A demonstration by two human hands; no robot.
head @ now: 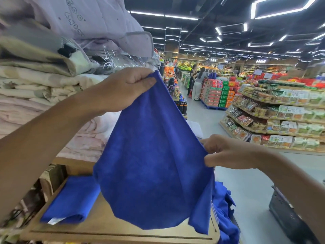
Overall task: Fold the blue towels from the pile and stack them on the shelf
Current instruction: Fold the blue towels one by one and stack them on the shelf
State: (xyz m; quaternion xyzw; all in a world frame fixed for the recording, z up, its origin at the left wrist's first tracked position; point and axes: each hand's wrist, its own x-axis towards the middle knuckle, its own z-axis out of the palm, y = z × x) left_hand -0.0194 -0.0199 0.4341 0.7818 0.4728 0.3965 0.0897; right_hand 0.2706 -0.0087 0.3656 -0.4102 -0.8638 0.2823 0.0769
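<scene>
The left hand (126, 88) sits at about 11 o'clock from the frame's centre, fingers curled and thumb laid flat along the top, pinching the upper corner of a blue towel (151, 164). The right hand (226, 152), at about 4 o'clock from the left one, pinches the towel's right edge between thumb and curled fingers. Both hands are clamped on the same cloth, which hangs between them as a slanted sheet. Its lower edge droops in a curve over the wooden shelf (105, 231); whether it touches the wood cannot be told. On that shelf, at 8 o'clock from the held towel, lies a folded blue towel (70, 201) with a pale tag at its near end. At 5 o'clock, off the shelf's right corner, a rumpled pile of blue towels (226, 219) is partly hidden by the hanging cloth. Stacked bedding (35, 85) fills the 9 to 11 o'clock side. Toward 2 o'clock, shelves of packaged food (281, 120) line an aisle where two people (197, 81) stand far off
</scene>
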